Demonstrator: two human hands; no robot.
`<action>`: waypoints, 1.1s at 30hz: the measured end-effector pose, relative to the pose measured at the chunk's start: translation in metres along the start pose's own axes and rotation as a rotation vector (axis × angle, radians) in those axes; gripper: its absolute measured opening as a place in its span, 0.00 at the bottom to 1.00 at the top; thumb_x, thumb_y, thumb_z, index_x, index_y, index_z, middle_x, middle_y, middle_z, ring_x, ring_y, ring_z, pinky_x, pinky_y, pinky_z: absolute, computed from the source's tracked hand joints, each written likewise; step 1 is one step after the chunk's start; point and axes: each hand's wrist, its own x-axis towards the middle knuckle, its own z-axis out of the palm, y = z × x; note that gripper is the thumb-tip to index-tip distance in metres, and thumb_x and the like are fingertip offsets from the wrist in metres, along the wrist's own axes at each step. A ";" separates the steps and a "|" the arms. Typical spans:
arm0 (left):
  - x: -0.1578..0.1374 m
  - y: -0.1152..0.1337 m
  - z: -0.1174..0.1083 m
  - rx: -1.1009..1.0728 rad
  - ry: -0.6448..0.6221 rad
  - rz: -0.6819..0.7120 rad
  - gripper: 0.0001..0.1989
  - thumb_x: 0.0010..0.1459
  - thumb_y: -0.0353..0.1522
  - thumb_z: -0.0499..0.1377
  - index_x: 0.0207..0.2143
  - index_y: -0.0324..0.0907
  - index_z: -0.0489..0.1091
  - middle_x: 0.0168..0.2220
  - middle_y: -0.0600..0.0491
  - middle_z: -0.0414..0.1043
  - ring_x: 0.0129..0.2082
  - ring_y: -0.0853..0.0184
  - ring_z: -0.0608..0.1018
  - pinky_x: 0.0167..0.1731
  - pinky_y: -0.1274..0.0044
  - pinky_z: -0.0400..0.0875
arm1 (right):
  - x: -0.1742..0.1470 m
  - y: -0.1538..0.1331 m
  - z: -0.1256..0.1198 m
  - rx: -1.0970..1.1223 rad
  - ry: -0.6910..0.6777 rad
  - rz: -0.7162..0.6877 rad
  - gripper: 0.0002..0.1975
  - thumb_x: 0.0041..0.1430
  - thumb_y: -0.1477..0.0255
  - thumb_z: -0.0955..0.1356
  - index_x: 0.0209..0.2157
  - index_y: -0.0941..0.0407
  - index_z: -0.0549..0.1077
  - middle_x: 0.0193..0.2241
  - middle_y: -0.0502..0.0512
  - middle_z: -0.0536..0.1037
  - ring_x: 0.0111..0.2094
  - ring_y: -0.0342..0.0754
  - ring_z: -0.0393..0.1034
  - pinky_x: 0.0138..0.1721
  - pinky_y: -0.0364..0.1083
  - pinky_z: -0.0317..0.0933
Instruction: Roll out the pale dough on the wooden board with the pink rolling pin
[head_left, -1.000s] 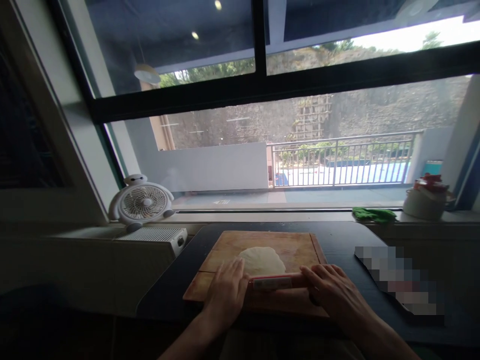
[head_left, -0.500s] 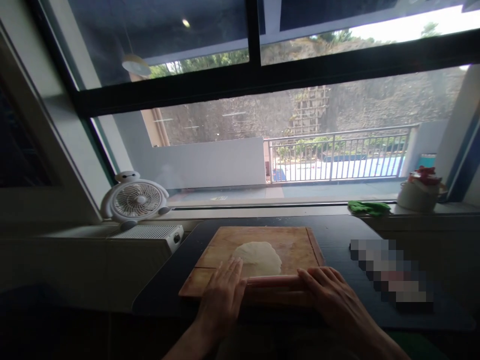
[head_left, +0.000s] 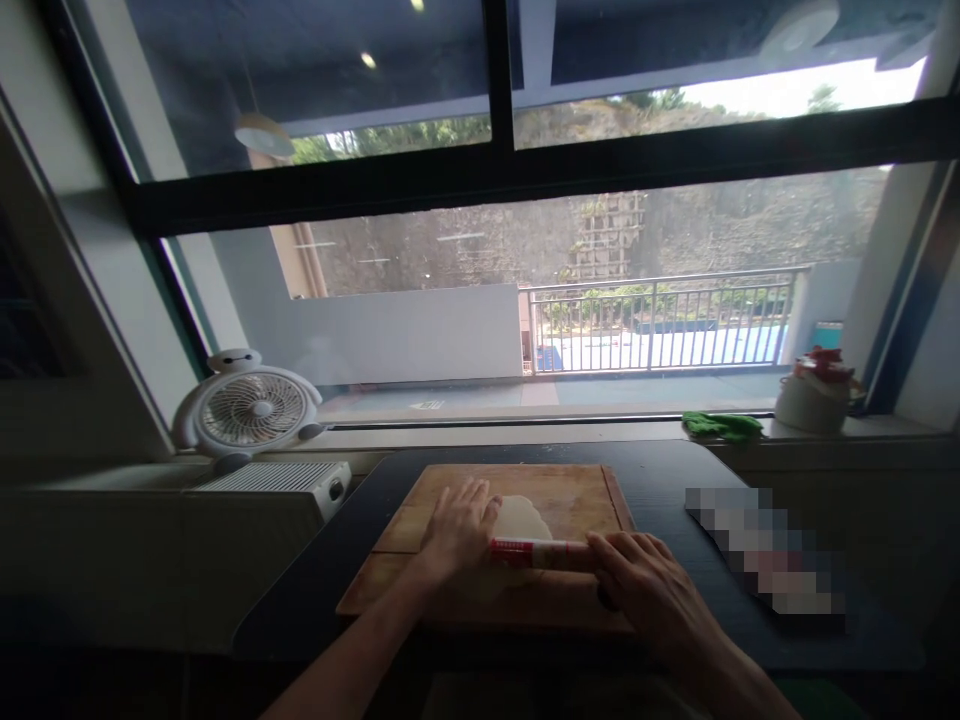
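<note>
A flat, pale sheet of dough (head_left: 523, 517) lies on a wooden cutting board (head_left: 390, 575). Over its left side rests my left hand (head_left: 459, 528), fingers stretched out and slightly spread, hiding that part of the dough. The fingers of my right hand (head_left: 646, 572) are wrapped round the right end of a rolling pin (head_left: 555, 554), which bears a red printed label. The pin lies crosswise at the dough's near edge. Its left end reaches the heel of my left hand; whether they touch I cannot tell.
Under the board is a dark table (head_left: 300, 590). A blurred-out item (head_left: 765, 555) lies on its right side. A white fan (head_left: 255, 408) stands beyond a white heater (head_left: 277, 478) at left. The windowsill holds a green cloth (head_left: 721, 427) and a pale pot (head_left: 814, 395).
My left hand has moved forward and farther over the dough. The rolling pin has turned, so its red label now shows. My right hand keeps its grip. The whole view has shifted slightly.
</note>
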 end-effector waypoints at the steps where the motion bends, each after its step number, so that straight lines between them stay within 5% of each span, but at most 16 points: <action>1: -0.011 0.001 0.000 0.011 0.021 0.018 0.24 0.64 0.39 0.41 0.55 0.37 0.63 0.57 0.45 0.62 0.59 0.57 0.60 0.57 0.59 0.54 | -0.003 0.000 0.001 -0.003 0.003 -0.011 0.20 0.60 0.74 0.63 0.54 0.49 0.60 0.41 0.51 0.71 0.42 0.48 0.64 0.45 0.49 0.58; 6: -0.083 0.004 0.000 0.050 0.126 0.152 0.23 0.64 0.38 0.43 0.59 0.40 0.58 0.59 0.49 0.60 0.60 0.60 0.59 0.59 0.62 0.51 | -0.025 -0.006 0.002 -0.017 -0.007 -0.040 0.23 0.58 0.77 0.64 0.54 0.50 0.60 0.42 0.51 0.71 0.43 0.47 0.64 0.48 0.49 0.56; 9: -0.099 0.005 0.000 0.062 0.169 0.184 0.26 0.64 0.39 0.44 0.62 0.39 0.51 0.61 0.49 0.53 0.62 0.60 0.56 0.59 0.62 0.51 | -0.028 -0.008 -0.002 0.000 -0.017 -0.035 0.21 0.58 0.76 0.64 0.53 0.49 0.61 0.41 0.50 0.71 0.42 0.47 0.65 0.47 0.49 0.56; 18: -0.002 0.013 0.002 0.003 0.036 0.019 0.24 0.64 0.40 0.41 0.55 0.40 0.63 0.58 0.47 0.60 0.60 0.58 0.58 0.58 0.59 0.51 | 0.004 0.003 -0.006 -0.050 0.045 -0.019 0.13 0.59 0.74 0.63 0.46 0.50 0.66 0.37 0.49 0.73 0.40 0.46 0.67 0.43 0.47 0.59; 21: -0.008 0.016 0.003 -0.003 0.044 0.023 0.23 0.64 0.40 0.41 0.54 0.41 0.64 0.58 0.47 0.61 0.60 0.59 0.60 0.58 0.60 0.50 | -0.003 0.001 -0.002 -0.057 0.032 -0.020 0.17 0.59 0.74 0.64 0.50 0.50 0.64 0.39 0.51 0.72 0.41 0.47 0.66 0.44 0.48 0.59; 28: -0.080 0.019 -0.004 -0.001 0.141 0.149 0.24 0.64 0.39 0.43 0.59 0.40 0.58 0.60 0.48 0.58 0.60 0.59 0.58 0.59 0.62 0.49 | -0.032 -0.008 0.004 -0.027 0.012 -0.055 0.20 0.58 0.75 0.64 0.52 0.51 0.62 0.40 0.52 0.71 0.42 0.49 0.64 0.47 0.50 0.56; 33: -0.041 0.012 -0.004 -0.038 0.099 0.158 0.23 0.65 0.38 0.41 0.55 0.40 0.64 0.57 0.49 0.63 0.60 0.61 0.59 0.60 0.63 0.47 | -0.016 -0.016 -0.006 -0.006 0.030 -0.030 0.14 0.57 0.74 0.65 0.46 0.51 0.66 0.36 0.50 0.72 0.39 0.47 0.65 0.44 0.48 0.57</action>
